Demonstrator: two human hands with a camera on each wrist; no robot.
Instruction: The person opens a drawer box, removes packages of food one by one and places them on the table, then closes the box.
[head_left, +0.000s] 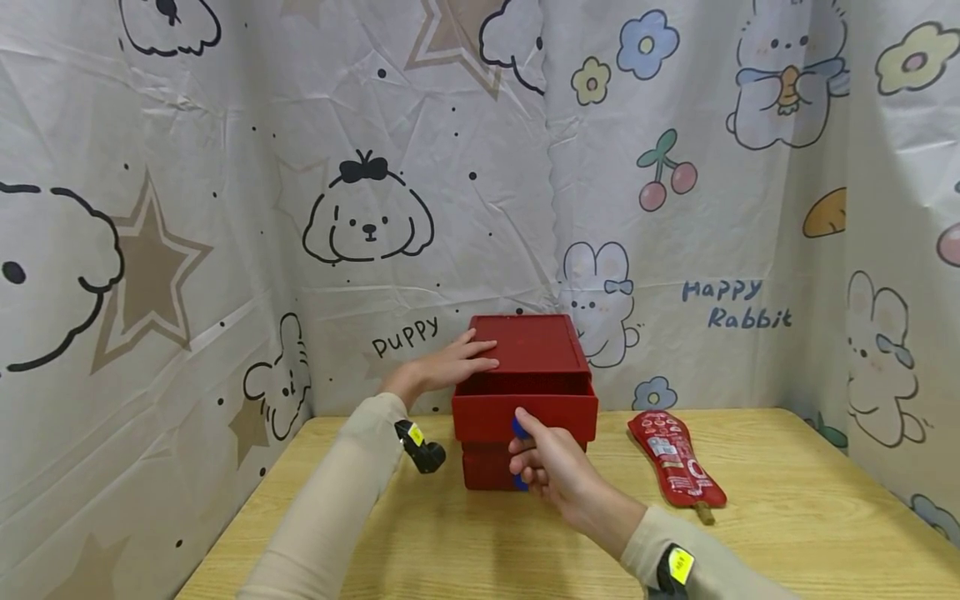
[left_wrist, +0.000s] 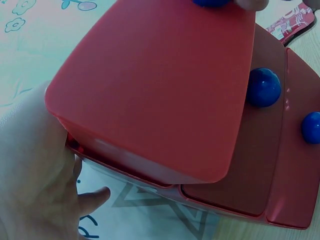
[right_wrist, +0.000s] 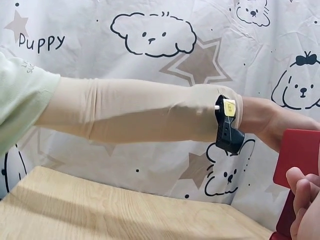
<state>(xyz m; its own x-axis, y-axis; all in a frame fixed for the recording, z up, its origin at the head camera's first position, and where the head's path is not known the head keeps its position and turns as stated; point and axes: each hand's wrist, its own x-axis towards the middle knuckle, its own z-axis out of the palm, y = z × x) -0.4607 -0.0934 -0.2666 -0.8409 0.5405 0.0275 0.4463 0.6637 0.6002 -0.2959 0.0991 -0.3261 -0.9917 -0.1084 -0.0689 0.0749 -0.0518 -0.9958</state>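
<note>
A small red drawer box (head_left: 525, 340) stands on the table with its top drawer (head_left: 491, 417) pulled out toward me. My right hand (head_left: 558, 471) pinches the blue knob (head_left: 521, 423) on that drawer's front. My left hand (head_left: 442, 367) rests on the left side of the box's top, fingers extended. In the left wrist view, two lower drawers with blue knobs (left_wrist: 264, 87) sit closed below the open one. The right wrist view catches only part of my right hand (right_wrist: 305, 202) beside the red drawer. What lies inside the drawer is hidden.
A red printed packet (head_left: 675, 458) with a brownish end lies on the wooden table (head_left: 420, 542), right of the box. A patterned curtain (head_left: 465, 208) hangs close behind the box and along both sides of the table.
</note>
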